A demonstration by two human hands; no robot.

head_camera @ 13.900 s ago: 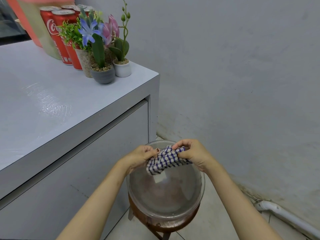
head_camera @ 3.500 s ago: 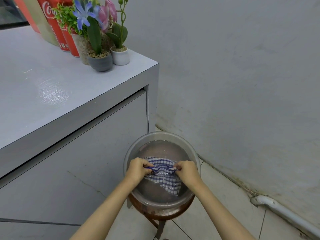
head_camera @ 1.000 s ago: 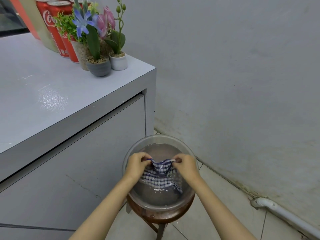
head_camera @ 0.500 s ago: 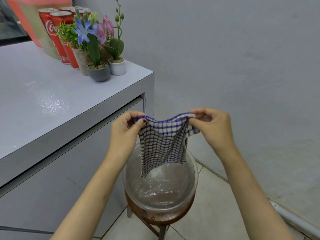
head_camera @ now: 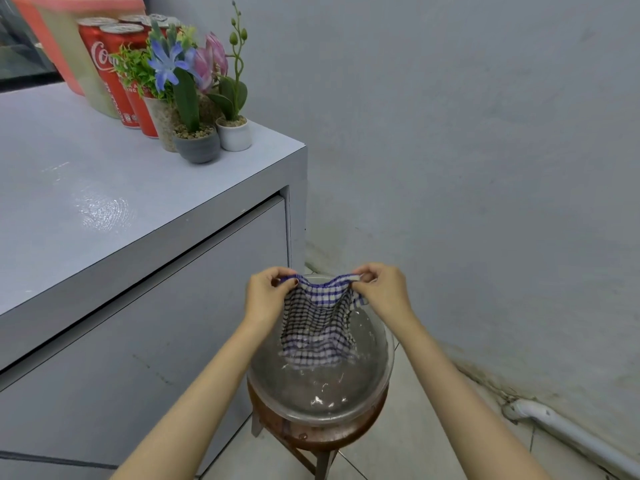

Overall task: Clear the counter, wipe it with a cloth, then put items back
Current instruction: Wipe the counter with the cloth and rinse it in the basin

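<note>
Checked cloth (head_camera: 318,323) is hanging by its upper edge between two hands, over a glass bowl (head_camera: 388,368) that is sitting on a wooden stool (head_camera: 311,441). At far left, the grey counter (head_camera: 104,188) is lying above and to the left of the hands, carrying cola cans (head_camera: 104,64) and small potted plants (head_camera: 196,147) bunched at its back corner. Next, the left hand (head_camera: 266,296) is pinching the cloth's left upper corner between thumb and curled fingers; this hand is the nearer one to the counter. At centre, the pinched edge is running left to right and sagging in the middle, while the body of the cloth is dropping straight down, its lower edge apparently meeting the water (head_camera: 318,393) in the bowl. To the right, the right hand (head_camera: 381,292) is pinching the opposite corner in the same way. Judged from this layout, wiping is calling for wringing first, then carrying the cloth up and leftward.
</note>
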